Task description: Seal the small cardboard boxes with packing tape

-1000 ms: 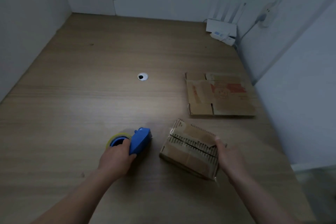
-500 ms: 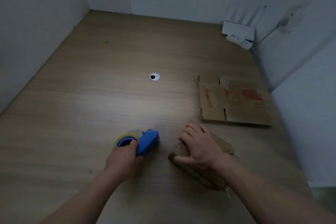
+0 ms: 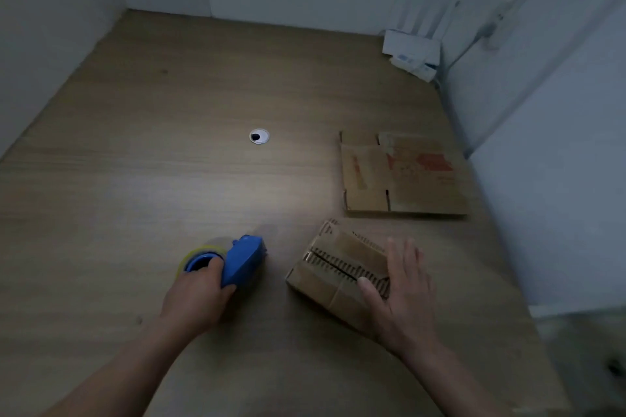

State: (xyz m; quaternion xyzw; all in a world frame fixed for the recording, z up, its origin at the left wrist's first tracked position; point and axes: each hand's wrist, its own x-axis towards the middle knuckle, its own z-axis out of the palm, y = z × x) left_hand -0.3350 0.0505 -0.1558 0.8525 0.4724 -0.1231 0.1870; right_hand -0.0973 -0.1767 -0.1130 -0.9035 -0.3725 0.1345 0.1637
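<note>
Near the front edge of the desk [image 3: 169,162], right of centre — small cardboard box [image 3: 338,244], brown, set at an angle. Shows ragged corrugated flap edges meeting along a dark centre seam. Lies under right hand [image 3: 403,294], fingers straight, flat on top. Left hand [image 3: 196,298] wrapped round blue tape dispenser [image 3: 242,261] with yellowish roll [image 3: 194,253] — resting on wood. Flattened carton [image 3: 403,176] just beyond box.

Dispenser [image 3: 242,261]: solid blue. Tape [image 3: 198,251] on it: yellowish rim, blue core. Box [image 3: 338,267]: plain brown cardboard, with a band of dark, close-set ribs along a dark slit on top. Flat carton [image 3: 403,176]: same brown, faded red print. Table [image 3: 152,162]: pale wood, fine grain lines. Grommet [image 3: 259,136]: silver-white ring, black hole. Router [image 3: 411,44]: white. Walls [image 3: 50,27]: pale grey-white.
</note>
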